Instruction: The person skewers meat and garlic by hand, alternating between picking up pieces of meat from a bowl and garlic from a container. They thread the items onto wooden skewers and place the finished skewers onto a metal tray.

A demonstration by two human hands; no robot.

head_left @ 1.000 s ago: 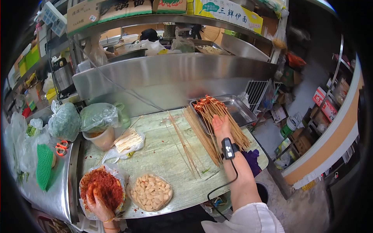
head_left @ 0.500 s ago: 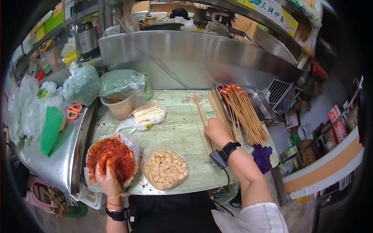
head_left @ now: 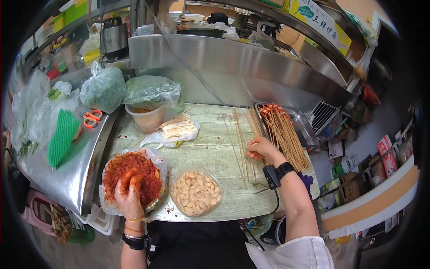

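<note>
My left hand (head_left: 129, 197), in a thin clear glove smeared red, has its curled fingers in the red chili paste (head_left: 150, 168) filling a plastic-lined bowl; the fingertips are partly hidden. Right of that bowl stands a clear container of peeled garlic cloves (head_left: 195, 192). My bare right hand (head_left: 263, 149) hovers over or rests among thin wooden skewers, its fingers bent and drawn together; whether one is between them I cannot make out. Loose skewers (head_left: 239, 143) lie just left of it. Past it, a bundle of skewers with red-orange tips (head_left: 284, 134) rests on a metal tray (head_left: 302, 127).
Enoki mushrooms (head_left: 178, 127) lie on a plastic bag at the back, beside a white tub (head_left: 145, 119) topped with a green-filled bag. Orange scissors (head_left: 92, 119) and a green foam net (head_left: 62, 139) are on the steel counter at left. A steel panel (head_left: 197, 62) borders the table's back.
The whole view has shifted slightly right. My right hand has moved a little right, its fingers less tightly closed, and the loose skewers are spread differently. My left hand remains in the paste.
</note>
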